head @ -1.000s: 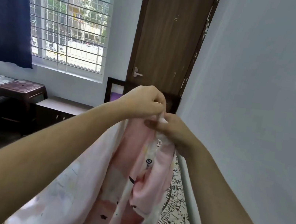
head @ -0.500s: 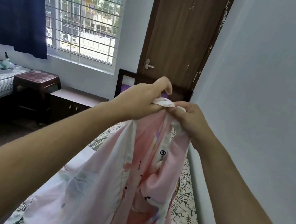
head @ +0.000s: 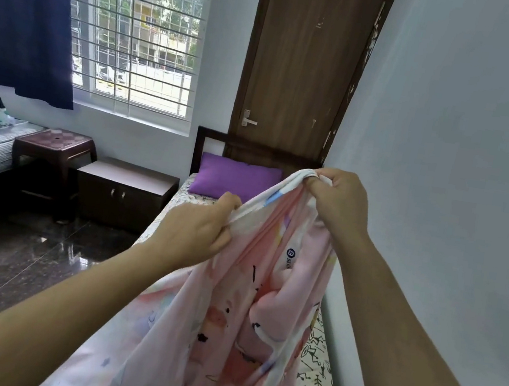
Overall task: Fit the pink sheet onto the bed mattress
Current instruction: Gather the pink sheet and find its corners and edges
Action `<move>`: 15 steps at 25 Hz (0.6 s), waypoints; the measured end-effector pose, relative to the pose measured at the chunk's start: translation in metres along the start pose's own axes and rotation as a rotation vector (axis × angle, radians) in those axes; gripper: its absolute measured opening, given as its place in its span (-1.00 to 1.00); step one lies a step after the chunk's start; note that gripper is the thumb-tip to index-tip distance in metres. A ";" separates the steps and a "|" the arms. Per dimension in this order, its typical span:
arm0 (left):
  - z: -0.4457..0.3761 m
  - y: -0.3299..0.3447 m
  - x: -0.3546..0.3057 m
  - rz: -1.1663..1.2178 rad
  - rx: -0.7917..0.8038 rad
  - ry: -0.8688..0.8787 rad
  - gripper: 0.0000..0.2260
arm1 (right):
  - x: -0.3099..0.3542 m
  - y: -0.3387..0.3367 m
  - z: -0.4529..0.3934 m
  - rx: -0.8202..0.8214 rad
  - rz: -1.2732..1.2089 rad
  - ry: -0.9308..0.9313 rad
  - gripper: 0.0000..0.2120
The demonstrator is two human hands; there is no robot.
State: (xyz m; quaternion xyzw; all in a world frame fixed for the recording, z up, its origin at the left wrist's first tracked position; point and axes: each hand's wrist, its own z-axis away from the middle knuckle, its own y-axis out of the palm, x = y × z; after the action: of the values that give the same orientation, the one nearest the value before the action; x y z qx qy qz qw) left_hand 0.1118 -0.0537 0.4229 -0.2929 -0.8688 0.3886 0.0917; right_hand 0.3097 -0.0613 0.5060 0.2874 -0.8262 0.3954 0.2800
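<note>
The bed (head: pixel 174 210) ran lengthwise along the pale wall (head: pixel 450 156) toward a purple pillow (head: pixel 232 178) and dark headboard (head: pixel 215 137) below a wooden door (head: pixel 301 67). The pink sheet (head: pixel 227 321) hung bunched over the mattress, its top hem stretched between both grips. The right hand (head: pixel 339 199), higher and nearer the wall, pinched the gathered edge; the left hand (head: pixel 198 230), lower and toward the room, clutched the same hem. An older patterned sheet (head: pixel 316 380) still covered the mattress. The pillow would likely obstruct spreading toward the headboard.

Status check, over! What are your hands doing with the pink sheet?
Left hand, right hand both gripping pink sheet edge. Sheet bunched, not fitted. Purple pillow on mattress ahead.
</note>
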 end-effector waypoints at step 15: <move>0.008 -0.005 0.059 0.068 0.124 -0.272 -0.65 | 0.005 -0.043 -0.040 -0.216 0.122 0.020 -0.69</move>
State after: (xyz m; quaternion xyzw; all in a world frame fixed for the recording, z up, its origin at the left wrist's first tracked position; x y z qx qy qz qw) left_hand 0.0590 -0.0270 0.4167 -0.2604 -0.8372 0.4804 -0.0223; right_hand 0.3462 -0.0527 0.5516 0.2009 -0.8771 0.3233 0.2928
